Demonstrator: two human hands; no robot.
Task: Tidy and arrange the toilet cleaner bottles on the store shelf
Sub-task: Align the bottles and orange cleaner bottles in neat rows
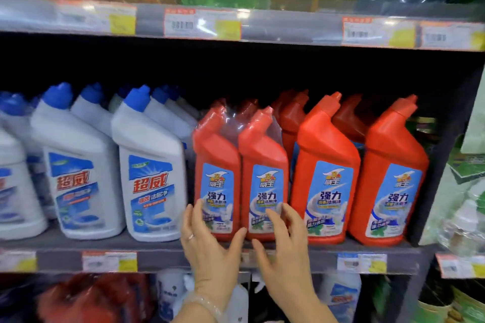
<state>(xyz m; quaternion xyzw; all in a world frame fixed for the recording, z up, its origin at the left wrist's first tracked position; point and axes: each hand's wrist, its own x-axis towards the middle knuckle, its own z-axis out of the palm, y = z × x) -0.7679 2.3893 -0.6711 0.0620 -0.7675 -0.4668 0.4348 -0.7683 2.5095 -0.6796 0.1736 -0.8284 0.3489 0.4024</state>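
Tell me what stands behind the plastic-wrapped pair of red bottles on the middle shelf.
Behind the plastic-wrapped pair of red angled-neck bottles, more red plastic bottles show only their caps and shoulders. Their bodies, labels and the row's depth are covered by that pair.

Shop; price-tagged shelves (199,246) of cleaners

A: Front row, red bottles (325,165)?
B: Four. Two of them share one clear wrap (231,123). More red behind, too hidden to count.
A: White bottles (149,173), blue caps (137,98)?
B: Three in front, the leftmost cut off.
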